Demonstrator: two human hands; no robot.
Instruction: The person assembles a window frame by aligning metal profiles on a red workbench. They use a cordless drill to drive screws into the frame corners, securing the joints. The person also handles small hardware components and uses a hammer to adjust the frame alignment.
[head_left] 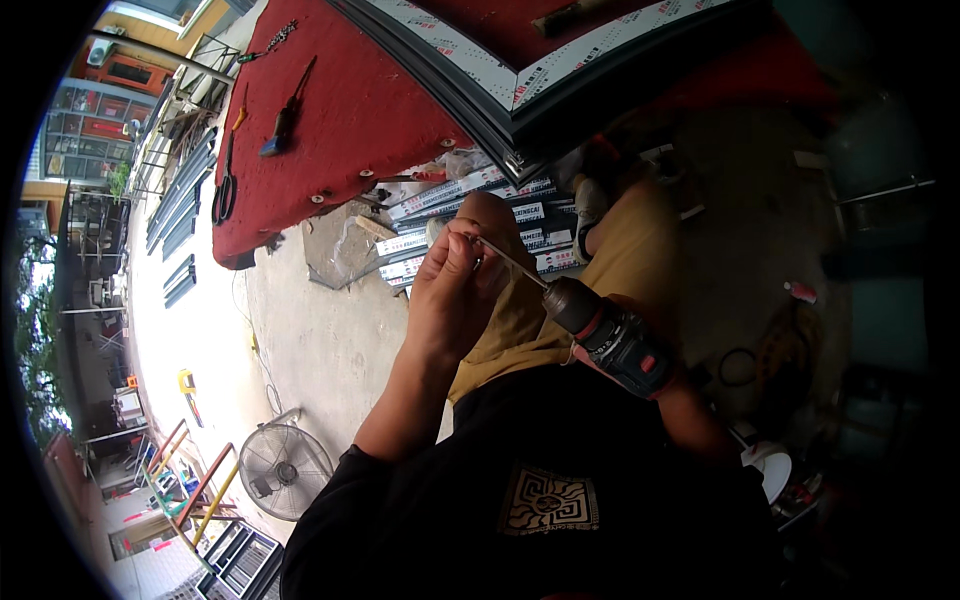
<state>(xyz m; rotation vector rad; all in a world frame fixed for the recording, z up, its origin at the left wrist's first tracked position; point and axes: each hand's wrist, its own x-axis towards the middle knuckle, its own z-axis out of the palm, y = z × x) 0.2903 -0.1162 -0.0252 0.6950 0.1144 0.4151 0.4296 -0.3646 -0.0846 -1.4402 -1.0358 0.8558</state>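
Note:
My right hand (626, 303) grips a black and red cordless drill (620, 350), whose body hides most of the fingers. From the dark chuck, a long thin bit (515, 263) slants up and left. At its tip, my left hand (455, 290) is closed in a pinch. Whatever small thing sits between thumb and fingers is too small and covered to make out. Both hands are held over my lap, above tan trousers (510, 340).
Ahead stands a table with red cloth (350, 110), bearing a dark frame (515, 110), scissors (225, 190) and a blue-handled screwdriver (280, 132). Wrapped profiles (470, 200) lie beneath its edge. A floor fan (285, 470) stands at left. Dark profiles (182, 215) lie farther off.

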